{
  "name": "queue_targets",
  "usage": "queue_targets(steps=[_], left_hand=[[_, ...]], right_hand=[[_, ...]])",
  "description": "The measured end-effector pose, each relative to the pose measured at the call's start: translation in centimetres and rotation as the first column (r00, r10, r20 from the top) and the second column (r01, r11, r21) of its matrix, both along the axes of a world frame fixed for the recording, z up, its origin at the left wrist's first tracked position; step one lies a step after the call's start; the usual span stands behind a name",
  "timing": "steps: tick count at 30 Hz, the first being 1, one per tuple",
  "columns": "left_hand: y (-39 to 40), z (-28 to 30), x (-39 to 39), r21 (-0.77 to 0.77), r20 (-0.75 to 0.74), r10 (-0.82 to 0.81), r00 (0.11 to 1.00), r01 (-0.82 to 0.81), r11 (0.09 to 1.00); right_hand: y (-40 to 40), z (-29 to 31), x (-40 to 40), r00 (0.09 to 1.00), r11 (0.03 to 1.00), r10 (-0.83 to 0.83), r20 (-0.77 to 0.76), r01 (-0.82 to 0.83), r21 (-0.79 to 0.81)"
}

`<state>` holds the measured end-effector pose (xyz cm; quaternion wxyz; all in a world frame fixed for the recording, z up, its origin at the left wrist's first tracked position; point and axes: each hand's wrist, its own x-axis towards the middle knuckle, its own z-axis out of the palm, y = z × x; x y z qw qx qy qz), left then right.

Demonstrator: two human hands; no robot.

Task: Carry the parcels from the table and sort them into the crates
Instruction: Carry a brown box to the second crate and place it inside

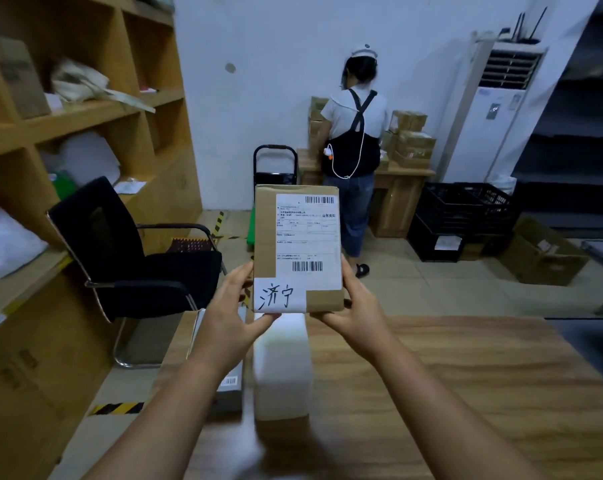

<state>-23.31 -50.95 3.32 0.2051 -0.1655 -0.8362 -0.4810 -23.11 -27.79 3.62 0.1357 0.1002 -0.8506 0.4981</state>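
I hold a brown cardboard parcel (296, 247) upright in front of me, above the wooden table (466, 375). It carries a white shipping label with barcodes and a white slip with handwritten characters at its lower left. My left hand (232, 317) grips its lower left corner and my right hand (357, 306) grips its lower right edge. Under the parcel, a white parcel (281, 365) and a grey parcel (229, 386) with a barcode lie on the table. Black crates (466, 216) stand stacked on the floor at the far right.
A black office chair (133, 251) stands left of the table, before wooden shelves (85, 116). A person (355, 150) faces a far desk piled with boxes. A hand trolley (275, 164), an air conditioner (497, 109) and an open cardboard box (542, 254) stand beyond.
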Motion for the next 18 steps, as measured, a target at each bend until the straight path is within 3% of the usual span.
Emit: queue_targets(steps=[12, 18], left_hand=[[6.5, 3.1, 3.9, -0.004, -0.054, 0.113, 0.992, -0.113, 0.994], [4.7, 3.1, 7.2, -0.019, -0.037, 0.234, 0.972, -0.235, 0.972]], right_hand=[[6.2, 2.6, 1.0, 0.988, 0.993, 0.118, -0.1, -0.119, -0.003], [3.9, 2.6, 1.8, 0.96, 0.961, 0.264, -0.089, -0.27, -0.067]])
